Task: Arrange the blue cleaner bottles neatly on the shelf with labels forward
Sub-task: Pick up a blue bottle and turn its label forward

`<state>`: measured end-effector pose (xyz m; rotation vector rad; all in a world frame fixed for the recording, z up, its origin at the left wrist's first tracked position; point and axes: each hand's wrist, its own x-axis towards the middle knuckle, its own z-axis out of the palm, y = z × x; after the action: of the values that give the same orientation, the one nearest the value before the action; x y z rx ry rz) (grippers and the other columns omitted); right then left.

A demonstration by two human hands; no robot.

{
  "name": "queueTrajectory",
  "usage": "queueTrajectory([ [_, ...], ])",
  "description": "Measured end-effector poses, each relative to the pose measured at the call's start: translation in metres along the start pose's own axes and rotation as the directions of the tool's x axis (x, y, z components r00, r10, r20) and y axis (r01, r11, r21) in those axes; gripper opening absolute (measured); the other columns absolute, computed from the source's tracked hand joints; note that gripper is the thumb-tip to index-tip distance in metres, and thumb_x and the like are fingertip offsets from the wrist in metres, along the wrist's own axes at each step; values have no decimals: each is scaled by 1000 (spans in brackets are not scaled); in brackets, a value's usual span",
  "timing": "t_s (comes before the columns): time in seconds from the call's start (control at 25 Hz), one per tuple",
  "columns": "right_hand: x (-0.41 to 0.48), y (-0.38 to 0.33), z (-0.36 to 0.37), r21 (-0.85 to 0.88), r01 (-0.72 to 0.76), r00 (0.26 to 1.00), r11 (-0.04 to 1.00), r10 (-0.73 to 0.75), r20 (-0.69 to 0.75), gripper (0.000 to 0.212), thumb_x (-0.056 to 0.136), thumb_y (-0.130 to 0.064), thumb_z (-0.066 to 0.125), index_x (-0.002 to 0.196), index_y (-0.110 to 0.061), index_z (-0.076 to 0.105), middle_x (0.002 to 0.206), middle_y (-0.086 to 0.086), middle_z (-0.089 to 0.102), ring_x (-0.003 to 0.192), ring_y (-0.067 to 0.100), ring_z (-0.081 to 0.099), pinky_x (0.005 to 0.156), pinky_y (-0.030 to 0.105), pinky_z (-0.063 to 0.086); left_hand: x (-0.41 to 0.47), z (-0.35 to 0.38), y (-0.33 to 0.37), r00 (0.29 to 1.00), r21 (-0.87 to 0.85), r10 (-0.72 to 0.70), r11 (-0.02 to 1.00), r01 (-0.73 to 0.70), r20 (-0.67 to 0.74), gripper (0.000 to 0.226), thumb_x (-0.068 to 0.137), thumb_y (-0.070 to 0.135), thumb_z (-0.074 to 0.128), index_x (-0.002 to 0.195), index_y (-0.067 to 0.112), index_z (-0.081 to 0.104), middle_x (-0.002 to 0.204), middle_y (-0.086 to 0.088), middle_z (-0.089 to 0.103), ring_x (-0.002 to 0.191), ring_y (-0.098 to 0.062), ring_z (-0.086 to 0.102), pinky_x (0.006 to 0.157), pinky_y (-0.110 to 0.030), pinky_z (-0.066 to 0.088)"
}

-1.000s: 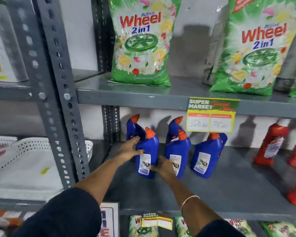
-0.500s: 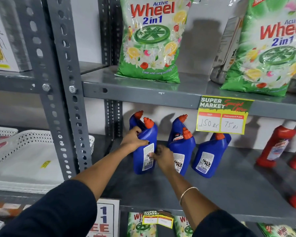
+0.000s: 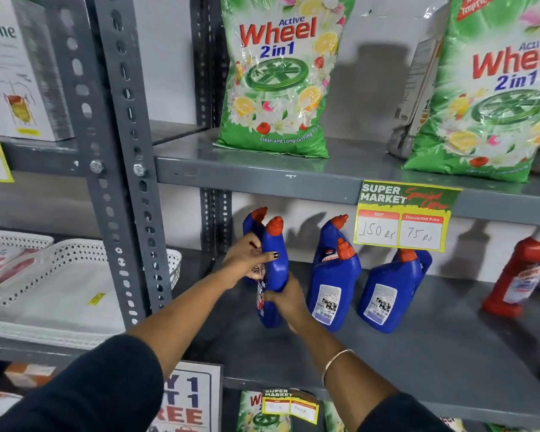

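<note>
Blue cleaner bottles [image 3: 334, 275] stand on the grey shelf [image 3: 449, 353]; our left hand [image 3: 247, 260] and right hand [image 3: 286, 302] grip one [image 3: 273, 269] turned edge-on, and we judge all five not yet neatly faced.

The green detergent bag [image 3: 278, 79] at upper centre reads "Active Wheel 2in1" and "Clean and Long-lasting"; a second bag [image 3: 493, 88] at upper right repeats the brand. The shelf-edge price tag [image 3: 402, 216] reads "SUPER MARKET", "Discounted Price", "150 rs", "75 rs". The box [image 3: 16, 67] at upper left shows "zyme".
</note>
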<state>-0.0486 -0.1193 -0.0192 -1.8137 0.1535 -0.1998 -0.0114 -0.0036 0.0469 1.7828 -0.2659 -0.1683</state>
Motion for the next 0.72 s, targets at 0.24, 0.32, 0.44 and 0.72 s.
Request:
queueTrajectory([
  [0.24, 20, 10, -24, 62, -15, 984, 998, 3, 176, 44, 64, 13, 70, 92, -14, 52, 91, 5, 63, 94, 26, 58, 81, 36, 53, 5, -11, -36, 998, -70, 8, 998, -4, 56, 55, 73, 0, 67, 123, 13, 46, 98, 0, 64, 85, -11, 62, 57, -23, 54],
  [0.32, 23, 14, -26, 48, -34, 989, 998, 26, 144, 45, 61, 15, 71, 79, -19, 47, 85, 3, 62, 91, 25, 58, 74, 31, 52, 7, -6, -45, 1000, -51, 9, 999, -10, -23, 59, 68, -2, 71, 121, 11, 48, 98, -5, 66, 86, -18, 64, 58, -26, 57],
  [0.44, 24, 21, -25, 18, -22, 993, 1000, 20, 115, 45, 59, 15, 71, 86, -14, 50, 95, 10, 62, 92, 24, 58, 72, 26, 51, 9, 1, -55, 993, 27, 52, 998, -50, -103, 65, 57, 6, 77, 117, 13, 52, 108, -14, 68, 98, -28, 65, 84, -45, 55],
  [0.72, 22, 27, -28, -92, -6, 993, 996, 17, 115, 46, 60, 5, 76, 88, -18, 49, 98, 9, 63, 96, 27, 61, 90, 44, 52, 8, 5, -63, 993, 59, 74, 996, -69, -89, 66, 55, 15, 77, 116, 16, 51, 110, -10, 67, 100, -25, 64, 93, -48, 51],
])
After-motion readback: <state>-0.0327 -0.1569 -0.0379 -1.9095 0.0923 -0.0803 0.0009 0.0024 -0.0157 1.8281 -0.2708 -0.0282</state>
